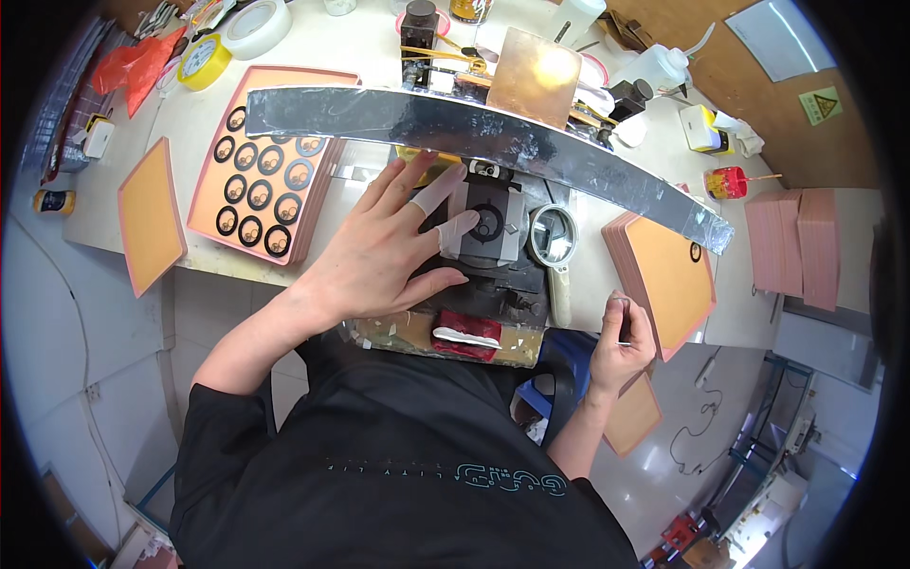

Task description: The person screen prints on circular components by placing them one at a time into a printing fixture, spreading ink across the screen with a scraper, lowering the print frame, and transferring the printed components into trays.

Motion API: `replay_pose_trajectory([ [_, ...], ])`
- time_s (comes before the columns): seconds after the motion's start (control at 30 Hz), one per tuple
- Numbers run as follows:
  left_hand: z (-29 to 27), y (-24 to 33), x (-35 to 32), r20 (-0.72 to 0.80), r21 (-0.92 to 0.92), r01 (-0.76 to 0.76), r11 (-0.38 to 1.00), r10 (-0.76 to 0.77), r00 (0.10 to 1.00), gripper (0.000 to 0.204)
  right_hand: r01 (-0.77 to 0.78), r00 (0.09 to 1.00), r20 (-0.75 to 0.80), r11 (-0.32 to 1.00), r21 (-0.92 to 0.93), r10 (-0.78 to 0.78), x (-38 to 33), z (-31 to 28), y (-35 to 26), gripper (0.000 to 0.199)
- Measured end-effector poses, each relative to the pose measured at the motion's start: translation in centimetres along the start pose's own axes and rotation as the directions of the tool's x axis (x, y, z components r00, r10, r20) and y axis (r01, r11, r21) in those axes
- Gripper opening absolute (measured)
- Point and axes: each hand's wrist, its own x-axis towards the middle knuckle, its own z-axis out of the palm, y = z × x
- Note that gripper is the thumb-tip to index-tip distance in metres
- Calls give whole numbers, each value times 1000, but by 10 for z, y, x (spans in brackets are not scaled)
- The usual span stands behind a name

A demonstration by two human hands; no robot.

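My left hand (389, 247) lies spread over a small grey and black fixture block (493, 228) at the bench's front edge. Two of its fingers wear white finger cots, and they touch a black ring part in the block's middle. My right hand (621, 341) hovers lower right, off the bench edge, with its fingers pinched around a thin tool, possibly tweezers. A round magnifier lens (553, 234) stands just right of the block. A long silver foil-wrapped bar (493, 128) crosses above both.
A pink tray (261, 166) with several black rings sits at the left. Stacks of orange-pink trays (668, 275) lie right of the block, and one flat tray (150, 213) at far left. Tape rolls (254, 24), squeeze bottles (654, 66) and small tools crowd the back.
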Motion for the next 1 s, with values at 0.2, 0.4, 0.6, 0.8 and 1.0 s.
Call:
replay_pose_trajectory([
  [0.2,-7,6,2,41,82,-29,996,26,999,55,6,1000,6,1000,14,-6,-5,-3,-8,11],
  [0.4,-12,4,-3,50,15,-20,1000,20,999,57,214,814,498,951,223,-300,-31,7,-49,19],
  [0.6,-20,-2,-42,-260,-269,72,960,-145,955,61,327,704,543,888,324,-458,-31,22,-50,21],
  [0.8,-25,1,-64,-543,-357,67,931,-266,797,60,479,795,333,861,169,-508,51,34,-91,16],
  [1.0,-22,20,-35,-524,-323,23,946,-198,828,59,403,803,364,879,253,-473,67,83,-94,19],
])
